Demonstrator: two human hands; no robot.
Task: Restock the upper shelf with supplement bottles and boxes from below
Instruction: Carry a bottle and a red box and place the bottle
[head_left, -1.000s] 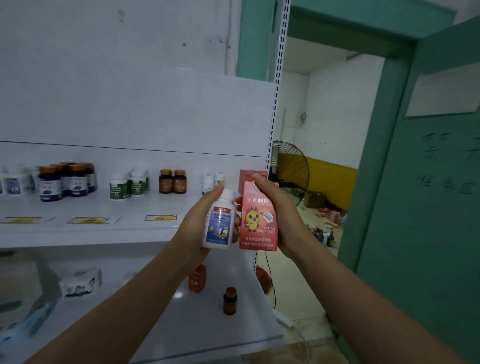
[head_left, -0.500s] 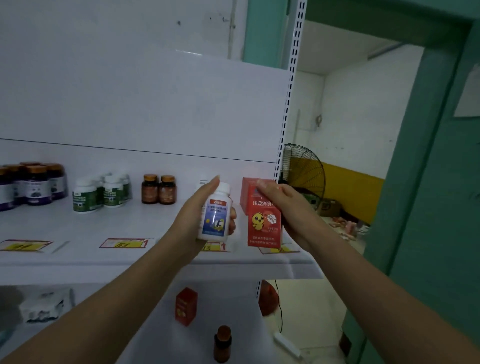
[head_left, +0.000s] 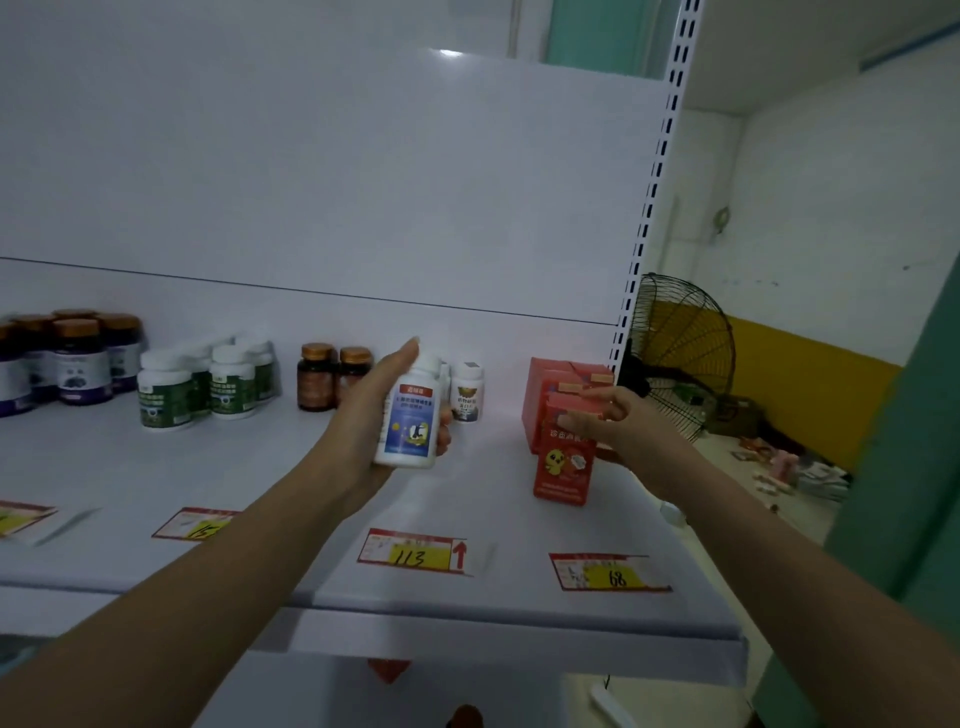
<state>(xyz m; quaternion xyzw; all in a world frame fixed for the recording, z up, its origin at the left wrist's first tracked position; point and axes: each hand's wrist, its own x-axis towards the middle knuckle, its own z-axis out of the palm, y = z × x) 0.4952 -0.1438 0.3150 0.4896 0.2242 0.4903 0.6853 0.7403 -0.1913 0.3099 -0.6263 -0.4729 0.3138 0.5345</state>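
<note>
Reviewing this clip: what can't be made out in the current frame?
Head view only.
1. Mostly hidden: the lower shelf, under the upper shelf; only a red scrap shows.
2. Cut off: the dark bottles, by the left edge.
3. Too small: label print on the white bottle; the left hand covers its side.
4. Covered: top of the red box, by the right hand; thumb hidden.
5. Blurred: the far-left price tags.

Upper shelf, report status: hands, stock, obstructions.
Left hand grips white bottle, above the shelf. Right hand holds red box, standing before stocked red boxes. No obstruction seen.
</note>
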